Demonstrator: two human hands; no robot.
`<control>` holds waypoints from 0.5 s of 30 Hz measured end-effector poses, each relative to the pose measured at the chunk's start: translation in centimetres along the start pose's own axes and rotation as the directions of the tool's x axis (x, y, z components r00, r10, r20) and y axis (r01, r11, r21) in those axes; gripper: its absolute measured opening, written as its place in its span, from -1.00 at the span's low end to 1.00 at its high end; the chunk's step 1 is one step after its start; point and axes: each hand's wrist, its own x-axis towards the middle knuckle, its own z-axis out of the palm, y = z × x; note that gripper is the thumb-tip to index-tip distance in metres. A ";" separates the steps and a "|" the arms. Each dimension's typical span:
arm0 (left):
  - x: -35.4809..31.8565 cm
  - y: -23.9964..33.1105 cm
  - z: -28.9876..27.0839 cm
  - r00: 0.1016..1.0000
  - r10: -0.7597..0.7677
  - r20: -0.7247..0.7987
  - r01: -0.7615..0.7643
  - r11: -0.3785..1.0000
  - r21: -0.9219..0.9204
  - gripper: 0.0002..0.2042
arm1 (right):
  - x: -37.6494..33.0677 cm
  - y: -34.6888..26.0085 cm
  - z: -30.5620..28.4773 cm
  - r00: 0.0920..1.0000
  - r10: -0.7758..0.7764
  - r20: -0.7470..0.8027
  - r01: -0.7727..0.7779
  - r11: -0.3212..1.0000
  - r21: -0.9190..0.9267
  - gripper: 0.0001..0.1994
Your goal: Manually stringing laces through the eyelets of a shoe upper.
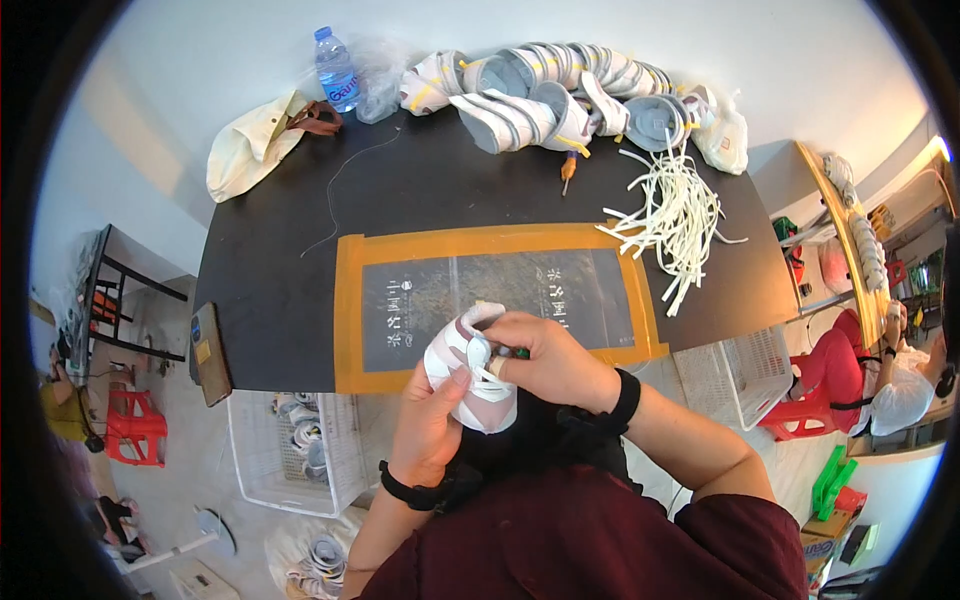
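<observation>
In front of my body, over the near edge of the table, I hold a white and pale pink shoe upper [487,412]. My left hand [430,420] is closed round its lower left side, with the thumb on the white front part. At the upper's right side is my right hand [555,365], its fingers bent and pinched together by a white strip that looks like a shoelace [490,377]. The fingertips partly hide that strip. A small green bit shows between the right fingers, too small to name.
On the dark table [270,250] lie a taped mat [500,240], a bundle of white laces [680,215], an orange-handled tool [568,172], more shoe uppers [540,70], a bottle [337,75], a cream cloth item [250,145] and a phone [210,355]. Crates [240,440] stand below. A person [900,390] sits at right.
</observation>
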 end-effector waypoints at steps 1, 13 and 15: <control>-0.1 -0.2 0.1 0.999 0.040 -0.022 -0.040 0.999 0.038 -0.53 | -0.1 0.4 -0.1 1.000 0.010 0.025 -0.010 1.000 0.028 -0.80; -0.6 -0.5 0.9 0.989 0.041 -0.142 -0.034 0.998 0.051 -0.61 | 0.7 -1.3 -1.1 0.999 -0.037 0.022 0.042 0.948 -0.315 -0.83; -0.4 -0.5 1.0 0.989 0.038 -0.143 -0.032 0.998 0.045 -0.61 | 0.8 -1.4 -1.3 1.000 -0.001 -0.013 -0.005 0.912 -0.411 -0.84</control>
